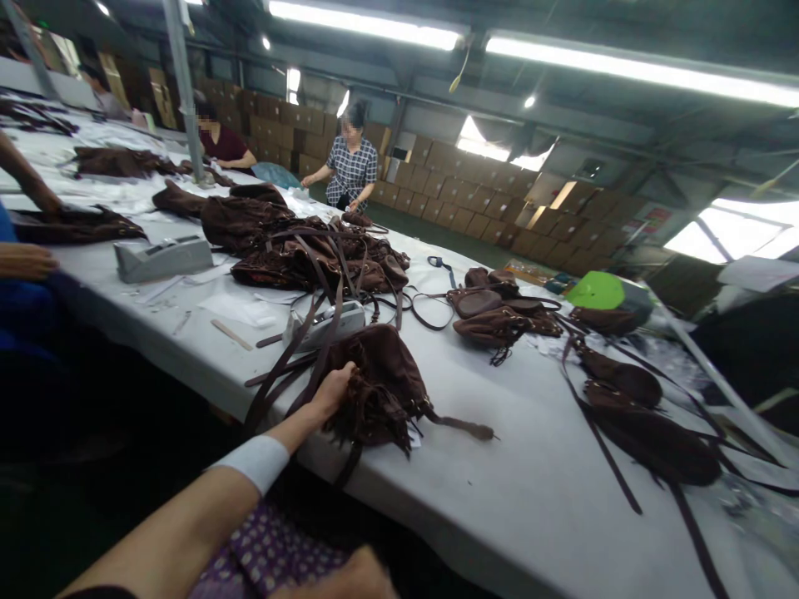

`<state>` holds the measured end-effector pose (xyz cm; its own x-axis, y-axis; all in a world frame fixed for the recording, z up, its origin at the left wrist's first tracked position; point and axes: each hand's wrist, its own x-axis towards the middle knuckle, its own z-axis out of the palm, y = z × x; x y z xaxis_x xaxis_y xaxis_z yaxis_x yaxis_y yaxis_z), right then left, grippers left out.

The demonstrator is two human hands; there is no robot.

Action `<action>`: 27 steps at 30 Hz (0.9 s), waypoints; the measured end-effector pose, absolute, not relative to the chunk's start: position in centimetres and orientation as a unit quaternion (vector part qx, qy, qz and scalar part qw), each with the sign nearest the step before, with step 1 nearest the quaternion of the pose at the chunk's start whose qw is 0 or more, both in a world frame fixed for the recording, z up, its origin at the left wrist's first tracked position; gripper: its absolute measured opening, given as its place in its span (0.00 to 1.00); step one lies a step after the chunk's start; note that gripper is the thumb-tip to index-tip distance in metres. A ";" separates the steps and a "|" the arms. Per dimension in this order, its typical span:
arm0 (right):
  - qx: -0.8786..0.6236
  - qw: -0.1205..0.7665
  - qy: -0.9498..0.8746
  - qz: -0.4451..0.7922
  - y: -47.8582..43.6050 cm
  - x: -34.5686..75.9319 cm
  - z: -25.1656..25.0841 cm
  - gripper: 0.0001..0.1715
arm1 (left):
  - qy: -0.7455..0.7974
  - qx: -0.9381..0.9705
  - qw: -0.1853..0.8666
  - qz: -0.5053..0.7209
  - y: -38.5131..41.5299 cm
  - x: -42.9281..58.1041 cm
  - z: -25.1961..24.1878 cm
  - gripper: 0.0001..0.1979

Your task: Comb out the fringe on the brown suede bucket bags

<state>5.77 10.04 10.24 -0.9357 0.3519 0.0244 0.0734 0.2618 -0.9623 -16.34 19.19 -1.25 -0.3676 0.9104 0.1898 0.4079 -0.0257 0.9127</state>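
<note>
Head view: dark brown fringed bag (392, 370).

no legible text, red sign (657, 215) blurred

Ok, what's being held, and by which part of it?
The left hand grips the brown bag near its fringe; the right hand is blurred and cut off, so I can't tell.

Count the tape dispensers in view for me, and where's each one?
2. One tape dispenser stands left of the big bag pile; the other is just behind the bag at the left hand, partly covered. More may be hidden.
</note>
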 end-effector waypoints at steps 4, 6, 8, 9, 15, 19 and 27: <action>-0.343 0.202 -0.764 0.508 12.8 7.1 9.0 0.27 | 0.628 0.537 0.258 0.502 18.7 -16.6 -0.4 0.02; -0.428 0.241 -0.763 0.421 14.5 6.6 8.2 0.28 | 0.608 0.555 0.272 0.498 18.1 -15.9 0.3 0.01; -0.461 0.251 -0.781 0.337 16.0 5.2 7.3 0.26 | 0.587 0.574 0.291 0.491 17.2 -15.3 1.7 0.02; -0.476 0.249 -0.787 0.304 16.7 4.4 6.9 0.23 | 0.577 0.583 0.300 0.487 16.6 -15.3 2.5 0.03; -0.485 0.217 -0.783 0.323 20.3 2.6 4.7 0.17 | 0.612 0.529 0.292 0.509 8.9 -20.5 4.9 0.12; -0.442 0.204 -0.773 0.407 20.7 3.6 5.0 0.21 | 0.692 0.236 0.207 0.650 4.0 -21.4 1.6 0.20; -0.397 0.213 -0.756 0.475 20.4 4.9 9.2 0.22 | 0.413 0.003 0.686 0.598 7.4 -11.1 -0.9 0.35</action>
